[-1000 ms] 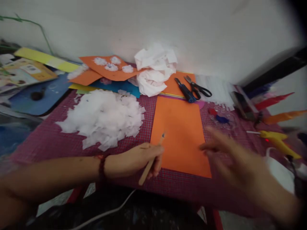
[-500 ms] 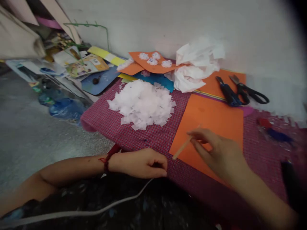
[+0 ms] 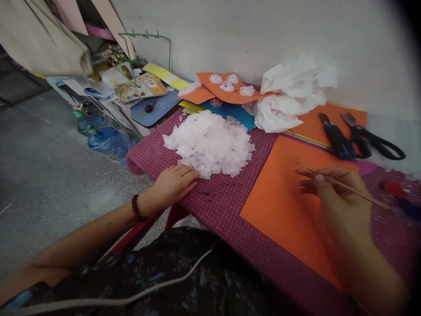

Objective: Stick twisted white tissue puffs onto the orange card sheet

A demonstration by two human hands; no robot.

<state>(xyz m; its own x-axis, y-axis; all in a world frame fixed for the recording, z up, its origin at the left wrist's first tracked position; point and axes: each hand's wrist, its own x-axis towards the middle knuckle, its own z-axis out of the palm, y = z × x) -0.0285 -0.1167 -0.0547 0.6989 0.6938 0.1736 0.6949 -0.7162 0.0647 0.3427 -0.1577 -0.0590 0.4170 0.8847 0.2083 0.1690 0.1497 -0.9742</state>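
My left hand [image 3: 176,181] rests palm down at the near left edge of a heap of small white paper squares [image 3: 210,142]. Its fingers lie extended close together, their tips touching the heap's edge; nothing shows in them. Over an orange sheet of paper [image 3: 279,197], my right hand [image 3: 342,197] is closed on a thin wooden stick [image 3: 357,192]. The stick slants between thumb and fingers, its narrow dark tip pointing up and left. Slight blur softens the right fingers.
Behind the heap lie orange sheets with white paper tufts [image 3: 226,83] and crumpled white paper [image 3: 289,96]. Scissors [image 3: 378,136] and a dark-handled tool [image 3: 338,138] lie at the back right. Left of the checked tablecloth [image 3: 148,151], blue plastic bottles [image 3: 108,140] stand on the floor.
My left hand has moved left and forward from the table's front edge to the paper heap. My right hand has shifted right, and the stick has turned from pointing down-left to up-left.
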